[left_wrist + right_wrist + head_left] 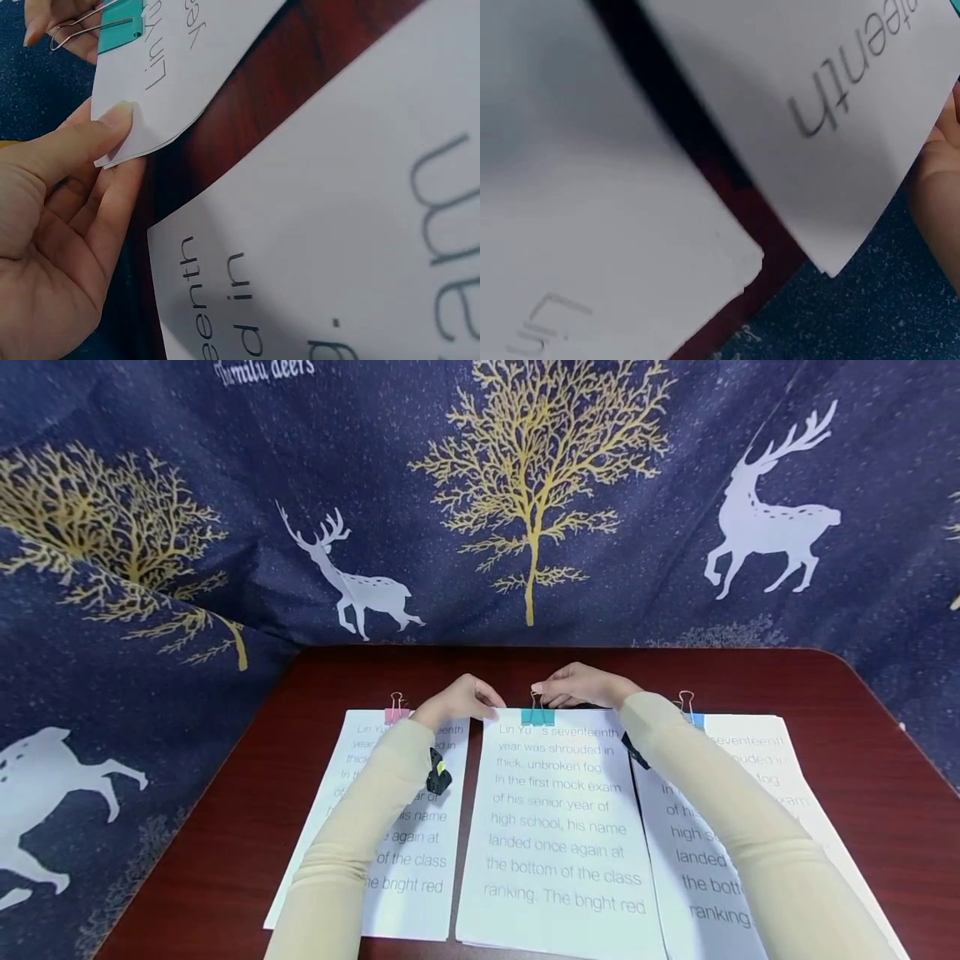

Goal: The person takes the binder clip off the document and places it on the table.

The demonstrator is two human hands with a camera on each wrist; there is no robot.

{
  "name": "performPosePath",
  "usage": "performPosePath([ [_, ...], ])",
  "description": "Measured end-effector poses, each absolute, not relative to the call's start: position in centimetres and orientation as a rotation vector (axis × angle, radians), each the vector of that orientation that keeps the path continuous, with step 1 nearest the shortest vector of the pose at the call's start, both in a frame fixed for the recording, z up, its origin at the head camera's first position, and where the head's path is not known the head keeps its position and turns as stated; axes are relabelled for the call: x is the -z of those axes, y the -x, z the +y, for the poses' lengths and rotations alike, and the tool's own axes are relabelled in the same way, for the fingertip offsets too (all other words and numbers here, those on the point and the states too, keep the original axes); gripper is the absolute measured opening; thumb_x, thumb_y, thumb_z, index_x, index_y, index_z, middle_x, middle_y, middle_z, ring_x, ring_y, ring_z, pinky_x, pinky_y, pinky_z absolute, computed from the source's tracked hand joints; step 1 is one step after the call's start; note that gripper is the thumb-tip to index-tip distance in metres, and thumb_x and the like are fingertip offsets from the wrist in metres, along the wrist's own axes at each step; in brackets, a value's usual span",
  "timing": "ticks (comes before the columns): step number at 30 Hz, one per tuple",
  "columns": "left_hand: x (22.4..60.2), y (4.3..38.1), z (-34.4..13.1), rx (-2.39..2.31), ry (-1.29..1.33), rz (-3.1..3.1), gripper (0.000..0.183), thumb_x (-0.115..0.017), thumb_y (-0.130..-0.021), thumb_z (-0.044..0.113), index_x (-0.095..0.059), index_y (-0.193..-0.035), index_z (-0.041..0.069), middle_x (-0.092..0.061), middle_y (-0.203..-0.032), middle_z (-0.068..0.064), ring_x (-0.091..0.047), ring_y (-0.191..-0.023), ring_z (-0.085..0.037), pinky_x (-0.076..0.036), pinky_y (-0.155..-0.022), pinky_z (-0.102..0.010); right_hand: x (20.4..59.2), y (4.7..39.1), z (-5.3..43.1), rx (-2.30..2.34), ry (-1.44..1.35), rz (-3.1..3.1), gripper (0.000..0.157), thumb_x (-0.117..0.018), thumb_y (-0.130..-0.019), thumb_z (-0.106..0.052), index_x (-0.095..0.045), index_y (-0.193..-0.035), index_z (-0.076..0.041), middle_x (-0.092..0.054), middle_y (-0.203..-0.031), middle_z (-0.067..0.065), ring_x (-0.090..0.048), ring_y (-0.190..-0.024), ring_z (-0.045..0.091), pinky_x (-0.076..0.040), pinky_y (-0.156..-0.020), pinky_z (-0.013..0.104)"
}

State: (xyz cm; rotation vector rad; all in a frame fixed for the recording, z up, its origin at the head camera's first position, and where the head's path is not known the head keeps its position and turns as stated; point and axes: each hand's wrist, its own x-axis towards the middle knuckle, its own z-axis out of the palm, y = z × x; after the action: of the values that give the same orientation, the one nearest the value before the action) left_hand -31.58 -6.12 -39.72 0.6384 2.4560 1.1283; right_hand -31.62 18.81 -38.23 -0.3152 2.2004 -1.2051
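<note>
The left hand [453, 702] pinched the far-left corner of the middle paper stack [555, 860], thumb on top and fingers beneath, toward the tabletop's [217, 877] far edge. The right hand [585, 685], its fingers bent, was at the wire handles of a teal clip [537, 717] on that stack's top edge — whether it gripped them could not be told. To either side, a left stack [408, 918] bore a pink clip [397, 716] and a right stack [690, 852] a blue one, partly hidden by a sleeve. With a clip on each of the three, the clipping looked all but complete — only the middle stack appeared to be left, though its clip's final seating could not be judged.
</note>
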Motion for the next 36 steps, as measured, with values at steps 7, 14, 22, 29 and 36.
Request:
performPosePath([
  [7, 40.1, 31.3, -6.4, -1.198, -0.616, 2.423, 0.019, -0.069, -0.076, -0.003, -0.071, -0.095, -0.002, -0.070, -0.094, -0.017, -0.059, -0.071, -0.005, -0.050, -0.065, -0.018, 38.4, 31.6, 18.4, 1.218, 0.259, 2.137, 0.053, -0.061, -0.084, -0.048, -0.061, -0.120, -0.008, -0.059, -0.124, 0.012, -0.055, -0.116, 0.025, -0.032, -0.108, 0.046],
  [14, 41.4, 31.0, -6.5, -1.307, -0.499, 2.333, 0.022, -0.069, -0.077, -0.001, -0.070, -0.099, -0.002, -0.071, -0.095, -0.014, -0.061, -0.074, -0.007, -0.053, -0.071, -0.022, 39.5, 31.1, 18.5, 1.218, 0.247, 2.145, 0.054, -0.060, -0.083, -0.050, -0.062, -0.118, -0.008, -0.059, -0.124, 0.010, -0.056, -0.113, 0.023, -0.036, -0.106, 0.044],
  [22, 41.8, 30.7, -7.3, -1.458, -0.318, 2.153, 0.027, -0.065, -0.082, 0.003, -0.065, -0.109, 0.001, -0.065, -0.112, -0.013, -0.064, -0.091, -0.015, -0.052, -0.087, -0.031, 39.8, 30.9, 18.3, 1.252, 0.224, 2.159, 0.048, -0.058, -0.087, -0.045, -0.064, -0.113, -0.006, -0.060, -0.122, 0.012, -0.057, -0.112, 0.024, -0.037, -0.105, 0.044],
  [29, 41.3, 30.7, -8.2, -1.498, -0.312, 2.142, 0.027, -0.063, -0.084, 0.002, -0.064, -0.110, 0.000, -0.063, -0.115, -0.014, -0.064, -0.095, -0.017, -0.051, -0.088, -0.032, 39.4, 31.2, 17.7, 1.298, 0.261, 2.105, 0.050, -0.056, -0.089, -0.042, -0.059, -0.121, -0.004, -0.057, -0.126, 0.013, -0.052, -0.119, 0.025, -0.034, -0.108, 0.043],
  [36, 41.4, 30.6, -8.1, -1.542, -0.297, 2.098, 0.029, -0.062, -0.084, -0.001, -0.062, -0.113, -0.003, -0.064, -0.113, -0.017, -0.064, -0.093, -0.015, -0.052, -0.087, -0.033, 38.8, 30.9, 17.8, 1.255, 0.301, 2.108, 0.053, -0.060, -0.087, -0.040, -0.053, -0.127, -0.005, -0.056, -0.129, 0.010, -0.054, -0.117, 0.024, -0.031, -0.109, 0.046],
])
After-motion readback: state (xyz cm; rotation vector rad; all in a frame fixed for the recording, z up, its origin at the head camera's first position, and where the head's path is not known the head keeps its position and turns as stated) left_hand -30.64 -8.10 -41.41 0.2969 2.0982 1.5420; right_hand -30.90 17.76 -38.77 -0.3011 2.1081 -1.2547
